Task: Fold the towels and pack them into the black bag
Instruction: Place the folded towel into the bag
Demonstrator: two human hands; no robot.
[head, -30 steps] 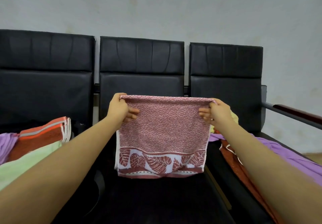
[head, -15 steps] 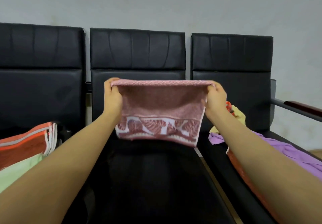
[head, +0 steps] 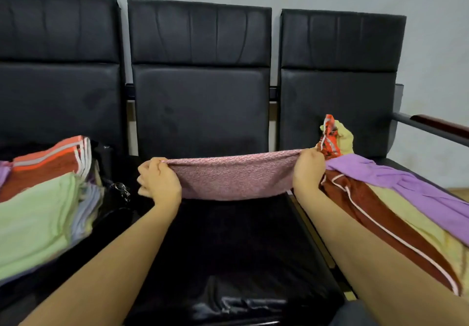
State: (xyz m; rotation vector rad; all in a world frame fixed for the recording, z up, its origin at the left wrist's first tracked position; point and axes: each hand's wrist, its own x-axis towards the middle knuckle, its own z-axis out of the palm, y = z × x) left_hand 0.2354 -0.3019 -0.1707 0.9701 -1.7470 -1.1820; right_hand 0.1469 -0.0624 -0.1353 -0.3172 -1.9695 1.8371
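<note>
Pink speckled towel (head: 233, 176), folded, stretched flat between left hand (head: 158, 178) and right hand (head: 308, 171), above middle seat (head: 228, 237). Fingers (head: 154, 164) of both curled tight on its two ends.

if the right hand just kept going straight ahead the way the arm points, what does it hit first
Probably the orange and yellow towels bunched just beyond the right hand, then the right seat's backrest. Depth is hard to judge.

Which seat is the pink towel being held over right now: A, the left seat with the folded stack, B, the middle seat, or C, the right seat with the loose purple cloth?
B: both the left hand and right hand stretch the pink towel over the middle seat.
</note>
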